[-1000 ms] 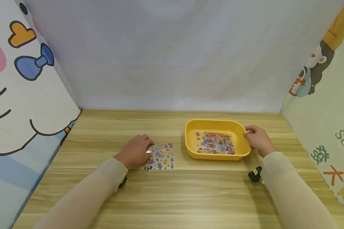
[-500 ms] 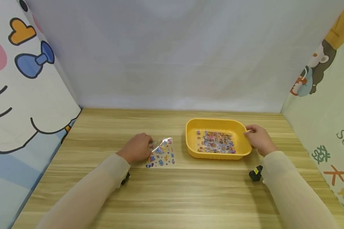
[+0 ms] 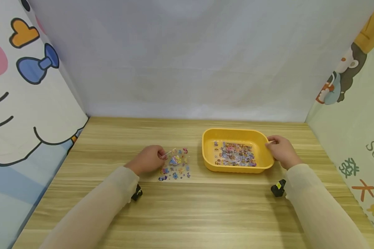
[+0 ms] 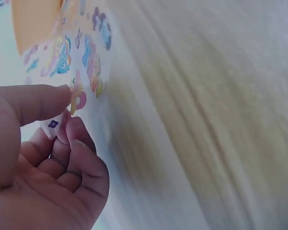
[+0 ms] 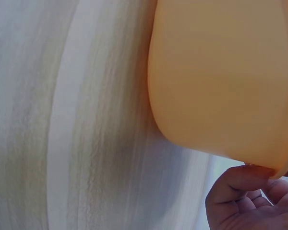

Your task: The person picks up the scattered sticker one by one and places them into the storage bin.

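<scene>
My left hand (image 3: 149, 159) pinches the left edge of a clear sticker sheet (image 3: 175, 162) printed with small colourful figures. In the left wrist view the sheet (image 4: 89, 57) is caught between thumb and curled fingers, its pinched edge lifted and bent. At the right, my right hand (image 3: 281, 150) grips the right rim of a yellow plastic basin (image 3: 237, 169); the right wrist view shows the fingers (image 5: 240, 184) curled at the basin's rim (image 5: 284, 167). Inside the basin lie printed clear sticker sheets (image 3: 237, 155), overlapping so that I cannot tell how many.
Both things are on a wood-grain table (image 3: 187, 214). A pale cloth wall (image 3: 187, 69) rises behind its back edge, with cartoon-printed panels (image 3: 43, 103) at left and right. A black device (image 3: 278, 187) shows at the right wrist, another (image 3: 137, 192) at the left.
The sticker sheet's left side has come up from the table, pinched by my left hand, where before the sheet lay flatter under the fingers. My right hand and the basin keep their place.
</scene>
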### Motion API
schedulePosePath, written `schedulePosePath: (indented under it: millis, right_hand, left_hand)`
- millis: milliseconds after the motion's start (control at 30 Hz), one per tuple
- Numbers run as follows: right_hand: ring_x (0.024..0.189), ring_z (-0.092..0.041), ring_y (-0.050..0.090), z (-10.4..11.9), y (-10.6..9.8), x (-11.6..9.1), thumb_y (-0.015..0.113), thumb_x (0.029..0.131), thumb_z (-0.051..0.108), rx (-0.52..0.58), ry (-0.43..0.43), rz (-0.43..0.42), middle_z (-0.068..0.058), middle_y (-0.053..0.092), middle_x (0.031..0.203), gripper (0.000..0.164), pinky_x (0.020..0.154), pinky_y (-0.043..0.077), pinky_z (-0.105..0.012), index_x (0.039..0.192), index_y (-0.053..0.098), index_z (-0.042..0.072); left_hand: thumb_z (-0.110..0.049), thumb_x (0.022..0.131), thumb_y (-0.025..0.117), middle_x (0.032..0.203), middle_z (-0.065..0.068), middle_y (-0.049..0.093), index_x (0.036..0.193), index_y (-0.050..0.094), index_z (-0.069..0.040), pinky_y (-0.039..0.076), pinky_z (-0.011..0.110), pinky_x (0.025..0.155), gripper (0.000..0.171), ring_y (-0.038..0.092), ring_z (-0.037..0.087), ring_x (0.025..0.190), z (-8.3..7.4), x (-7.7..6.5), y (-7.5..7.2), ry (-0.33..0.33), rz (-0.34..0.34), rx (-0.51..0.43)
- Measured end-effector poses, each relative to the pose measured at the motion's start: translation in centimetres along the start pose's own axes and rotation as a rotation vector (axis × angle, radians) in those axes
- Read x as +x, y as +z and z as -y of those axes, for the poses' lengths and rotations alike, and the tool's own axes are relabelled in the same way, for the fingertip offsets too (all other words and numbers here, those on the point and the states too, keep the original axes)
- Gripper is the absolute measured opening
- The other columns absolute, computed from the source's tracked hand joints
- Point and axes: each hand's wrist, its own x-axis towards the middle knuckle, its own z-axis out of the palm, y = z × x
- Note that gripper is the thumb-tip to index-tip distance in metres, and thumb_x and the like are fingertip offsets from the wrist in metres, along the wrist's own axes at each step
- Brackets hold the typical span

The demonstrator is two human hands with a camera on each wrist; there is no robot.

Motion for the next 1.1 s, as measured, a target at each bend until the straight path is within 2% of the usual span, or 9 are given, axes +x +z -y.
schedulePosePath:
  millis: [167,267,367,500,667,933,1100]
  right_hand:
    - [0.085,-0.023,0.055,0.0,0.0,0.1,0.045,0.109,0.017,0.002,0.003,0.002,-0.023,0.051,0.118,0.047,0.065,0.053,-0.028,0.148,0.041,-0.01]
    - [0.083,-0.022,0.055,0.0,0.0,0.1,0.045,0.109,0.017,0.005,-0.001,0.003,-0.023,0.051,0.118,0.047,0.064,0.052,-0.028,0.148,0.041,-0.009]
    - [0.082,-0.022,0.055,-0.1,0.0,0.1,0.045,0.109,0.017,0.009,-0.004,0.003,-0.023,0.051,0.117,0.047,0.064,0.052,-0.028,0.148,0.041,-0.01]
    - [0.083,-0.022,0.055,-0.1,0.0,0.2,0.045,0.109,0.017,0.008,-0.004,0.003,-0.023,0.051,0.118,0.047,0.064,0.052,-0.028,0.148,0.041,-0.01]
    - [0.082,-0.021,0.055,-0.1,0.1,0.2,0.045,0.109,0.016,0.01,-0.013,0.004,-0.023,0.052,0.116,0.047,0.063,0.053,-0.028,0.148,0.041,-0.01]
    - [0.082,-0.022,0.056,-0.2,0.0,0.2,0.045,0.109,0.016,0.008,-0.008,0.003,-0.023,0.051,0.116,0.047,0.064,0.053,-0.028,0.148,0.041,-0.01]
    - [0.082,-0.022,0.055,-0.3,0.0,0.3,0.045,0.109,0.017,0.007,-0.007,0.003,-0.022,0.051,0.115,0.047,0.063,0.053,-0.028,0.148,0.041,-0.01]
  left_hand:
    - [-0.015,0.089,0.074,0.085,0.005,0.063,0.087,0.063,-0.008,0.049,0.032,0.066,0.013,0.056,0.018,0.074,0.3,-0.2,-0.4,-0.021,0.027,-0.197]
    - [-0.017,0.088,0.075,0.083,0.005,0.063,0.09,0.066,-0.007,0.048,0.03,0.062,0.013,0.054,0.017,0.07,0.3,-0.2,-0.7,-0.049,0.028,-0.271]
    - [-0.02,0.091,0.076,0.088,0.005,0.066,0.1,0.071,-0.007,0.049,0.031,0.063,0.017,0.055,0.017,0.071,0.4,-0.1,-0.9,-0.07,0.015,-0.288]
    - [-0.025,0.094,0.077,0.103,0.004,0.072,0.11,0.075,-0.008,0.05,0.032,0.07,0.023,0.061,0.018,0.082,0.6,0.0,-1.2,-0.091,0.007,-0.297]
    - [-0.019,0.1,0.071,0.116,0.006,0.074,0.117,0.076,-0.005,0.051,0.031,0.074,0.022,0.066,0.018,0.087,0.5,-0.3,-1.5,-0.093,0.015,-0.36]
    - [-0.015,0.101,0.069,0.117,0.007,0.075,0.108,0.078,-0.005,0.053,0.031,0.071,0.016,0.068,0.018,0.084,0.5,-0.2,-1.6,-0.094,0.015,-0.444]
    - [-0.015,0.102,0.068,0.117,0.006,0.075,0.112,0.078,-0.004,0.057,0.033,0.076,0.018,0.069,0.019,0.085,0.6,-0.3,-1.6,-0.09,0.007,-0.473]
